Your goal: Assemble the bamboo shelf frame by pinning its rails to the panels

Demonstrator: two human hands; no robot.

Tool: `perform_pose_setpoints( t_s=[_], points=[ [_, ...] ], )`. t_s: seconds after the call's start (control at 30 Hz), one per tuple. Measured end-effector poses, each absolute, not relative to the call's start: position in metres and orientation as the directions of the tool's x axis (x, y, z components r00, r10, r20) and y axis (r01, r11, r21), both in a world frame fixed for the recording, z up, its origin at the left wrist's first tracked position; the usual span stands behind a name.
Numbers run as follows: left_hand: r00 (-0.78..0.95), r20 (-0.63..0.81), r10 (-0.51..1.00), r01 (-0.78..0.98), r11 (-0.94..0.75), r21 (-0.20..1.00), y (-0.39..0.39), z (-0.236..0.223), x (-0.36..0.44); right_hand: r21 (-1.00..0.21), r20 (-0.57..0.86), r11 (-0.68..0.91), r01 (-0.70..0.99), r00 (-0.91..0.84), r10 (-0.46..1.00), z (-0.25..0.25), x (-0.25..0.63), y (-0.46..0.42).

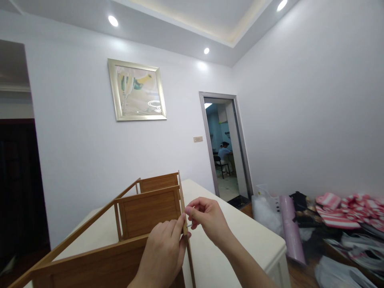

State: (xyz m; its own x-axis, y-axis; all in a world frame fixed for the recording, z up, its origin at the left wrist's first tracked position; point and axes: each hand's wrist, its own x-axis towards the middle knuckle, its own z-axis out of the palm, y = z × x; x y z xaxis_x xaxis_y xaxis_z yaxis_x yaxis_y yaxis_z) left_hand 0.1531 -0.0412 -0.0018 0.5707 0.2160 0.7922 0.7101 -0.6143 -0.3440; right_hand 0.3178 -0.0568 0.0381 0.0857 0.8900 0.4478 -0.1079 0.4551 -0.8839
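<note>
Two bare hands meet at the narrow rail (181,200) on the right side of a wooden rack (90,260), which rests on the white desk (240,236) with its panels (153,212) set crosswise, one behind another. The left hand (163,242) lies over the rack with its fingers closed on the rail, part of that grip hidden. The right hand (207,218) is just outside the rail, its fingers curled together and seemingly pinching a thin metal piece (189,225) close against the wood; whether this is a screw or a key is too small to tell.

To do this well, the left hand should brace the rail snugly against the panels so no gap opens, with fingertips clear of the metal's line. The right should hold the piece square to the rail and work in short, even turns under light pressure. A slanted start could bite crookedly or split the slim edge, and a hard sideways push might slide the rack.
</note>
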Motion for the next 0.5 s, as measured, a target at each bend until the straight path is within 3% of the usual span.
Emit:
perform_pose_setpoints(
  t_s=[0.13,0.27,0.5],
  points=[
    [0.581,0.782,0.225,0.709,-0.612,-0.351,-0.041,-0.001,0.152,-0.881,0.458,0.461,-0.108,0.05,0.888,0.036,0.317,-0.057],
    [0.595,0.763,0.252,0.708,-0.614,-0.349,-0.039,-0.001,0.153,-0.871,0.491,0.491,-0.005,0.005,0.871,0.034,0.317,-0.06],
    [0.602,0.74,0.302,0.721,-0.604,-0.34,-0.024,0.003,0.166,-0.825,0.556,0.503,0.258,0.203,0.806,0.028,0.333,-0.038]
  ],
)
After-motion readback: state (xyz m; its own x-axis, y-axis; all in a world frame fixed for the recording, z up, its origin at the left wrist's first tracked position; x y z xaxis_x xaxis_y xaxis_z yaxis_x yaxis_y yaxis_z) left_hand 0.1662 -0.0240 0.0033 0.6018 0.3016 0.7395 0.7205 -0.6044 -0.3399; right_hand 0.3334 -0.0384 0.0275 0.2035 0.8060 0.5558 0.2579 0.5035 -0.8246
